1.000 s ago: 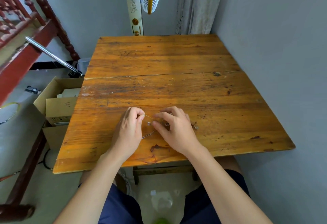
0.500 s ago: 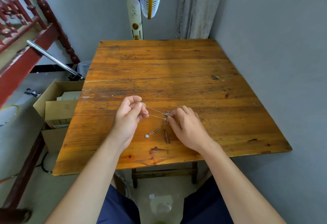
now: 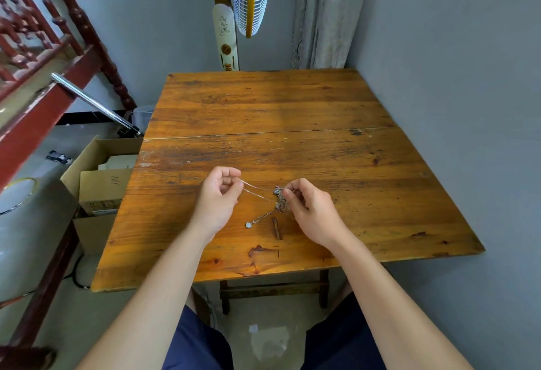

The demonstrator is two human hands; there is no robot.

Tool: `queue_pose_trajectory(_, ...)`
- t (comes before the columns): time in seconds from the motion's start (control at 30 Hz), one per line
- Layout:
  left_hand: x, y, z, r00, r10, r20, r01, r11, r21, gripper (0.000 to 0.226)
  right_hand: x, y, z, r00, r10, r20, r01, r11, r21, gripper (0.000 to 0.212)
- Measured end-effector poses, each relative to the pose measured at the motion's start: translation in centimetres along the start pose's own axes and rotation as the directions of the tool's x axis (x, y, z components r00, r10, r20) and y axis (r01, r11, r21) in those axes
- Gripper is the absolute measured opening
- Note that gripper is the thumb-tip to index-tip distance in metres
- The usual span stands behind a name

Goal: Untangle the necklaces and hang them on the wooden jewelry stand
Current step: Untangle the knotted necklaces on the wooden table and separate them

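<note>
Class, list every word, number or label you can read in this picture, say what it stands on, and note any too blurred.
"111", handwritten: on the cardboard box.
Dark script on the fan stand: too blurred to read.
White label low on the same box: too small to read.

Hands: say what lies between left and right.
Head view: two thin chain strands run taut from the left hand to the necklace tangle that the right hand pinches; a small pendant shows below them.
</note>
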State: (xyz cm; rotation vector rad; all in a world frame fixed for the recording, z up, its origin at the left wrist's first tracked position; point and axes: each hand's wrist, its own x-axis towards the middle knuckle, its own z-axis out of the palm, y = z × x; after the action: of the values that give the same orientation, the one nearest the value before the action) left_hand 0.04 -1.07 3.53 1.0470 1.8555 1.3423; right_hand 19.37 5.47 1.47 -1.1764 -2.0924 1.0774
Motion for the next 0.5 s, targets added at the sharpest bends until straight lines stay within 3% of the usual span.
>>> queue_pose_trajectory(0.17, -0.5, -1.4, 0.8, 0.994, 0.092, 0.06, -0.105, 0.954, 0.281, 0.014, 0.3, 0.7, -0.5, 0.998, 0.021, -0.066, -0.029, 0.992, -0.119, 0.015)
queue_pose_trajectory(0.33, -1.2, -1.3, 2.2, 0.982, 0.137, 0.13, -0.181, 0.872, 0.454, 0.003, 0.3, 1.9, -0.7, 0.995, 0.058, -0.086, -0.07, 0.988, -0.138, 0.016)
queue_pose_trajectory(0.5, -1.4, -1.0, 3.3, 0.975, 0.171, 0.141, -0.22, 0.824, 0.522, 0.013, -0.1, 2.2, -0.3, 0.994, 0.004, -0.108, -0.025, 0.979, -0.2, 0.016)
